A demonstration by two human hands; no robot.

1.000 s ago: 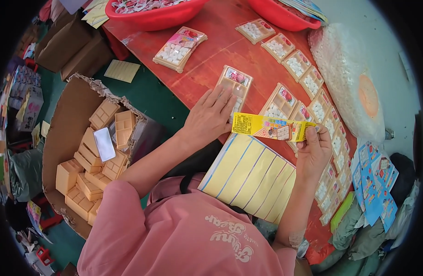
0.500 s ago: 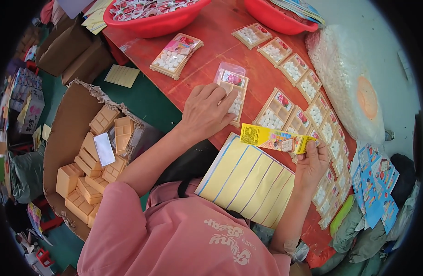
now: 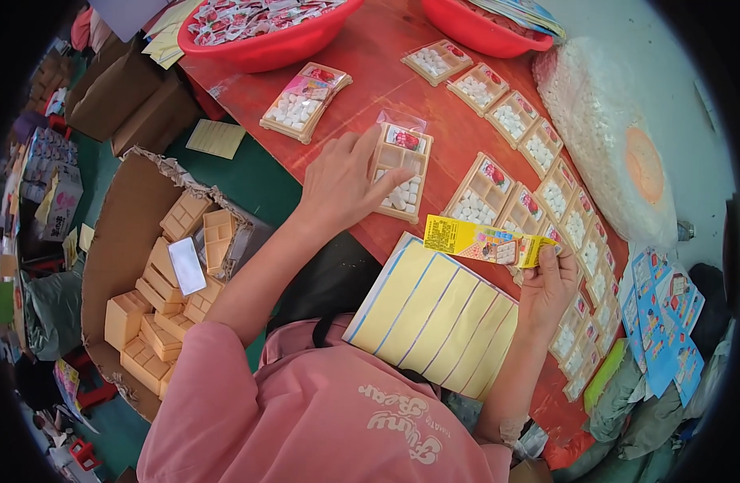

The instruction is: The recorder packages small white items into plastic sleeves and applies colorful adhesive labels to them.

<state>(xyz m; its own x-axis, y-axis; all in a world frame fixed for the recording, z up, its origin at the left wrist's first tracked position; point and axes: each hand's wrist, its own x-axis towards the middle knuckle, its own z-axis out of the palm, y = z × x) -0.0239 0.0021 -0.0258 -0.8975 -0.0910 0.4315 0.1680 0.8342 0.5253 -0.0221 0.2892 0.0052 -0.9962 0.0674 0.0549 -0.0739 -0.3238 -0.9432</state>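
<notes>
Tray (image 3: 402,171) of white tablets lies mid-surface, my left hand (image 3: 344,183) spread flat on its left side; my right hand (image 3: 544,287) at four o'clock pinches a yellow sleeve (image 3: 486,241). I judge sleeving comes next: align the mouth squarely. Filled trays (image 3: 547,189) crowd two o'clock; the red surface (image 3: 386,68) toward twelve is freer.

bare red tabletop (image 3: 458,133) between tray rows (image 3: 547,173), red basins (image 3: 265,36) behind
</notes>
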